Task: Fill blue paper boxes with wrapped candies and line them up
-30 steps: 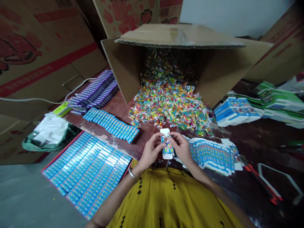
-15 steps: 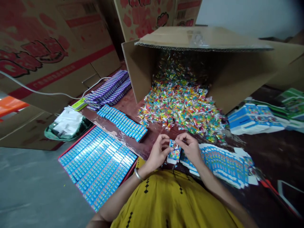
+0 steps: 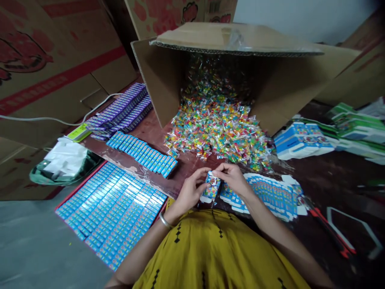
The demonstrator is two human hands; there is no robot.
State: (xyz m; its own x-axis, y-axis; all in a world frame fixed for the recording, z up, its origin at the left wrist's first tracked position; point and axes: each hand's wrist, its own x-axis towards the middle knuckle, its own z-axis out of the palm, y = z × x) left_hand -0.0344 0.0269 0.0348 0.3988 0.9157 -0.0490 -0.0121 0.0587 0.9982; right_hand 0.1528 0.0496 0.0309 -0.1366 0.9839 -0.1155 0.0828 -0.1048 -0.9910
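Observation:
Between both hands, close to my body, is a small blue printed candy box (image 3: 211,188) with white flaps at its lower end. My left hand (image 3: 192,188) grips its left side, thumb across the front. The fingers of my right hand (image 3: 231,176) pinch its upper edge; whether that end is folded shut I cannot make out. Just right of it, partly under my right forearm, lies a fanned row of flat blue boxes (image 3: 270,196). Beyond the hands, wrapped colourful candies (image 3: 216,128) spill out of a cardboard carton (image 3: 159,80) lying on its side.
Filled blue boxes (image 3: 141,152) line the table at left, beside stacked purple boxes (image 3: 120,108). Lower left, a red-edged tray holds rows of blue boxes (image 3: 114,212). Further flat box stacks (image 3: 303,140) and a red-and-black tool (image 3: 331,233) lie at right. A white cable (image 3: 39,118) crosses the left side.
The camera view has shifted, so the scene sits a little further left and up. My right fingers have moved slightly along the box's top edge; both hands still hold it.

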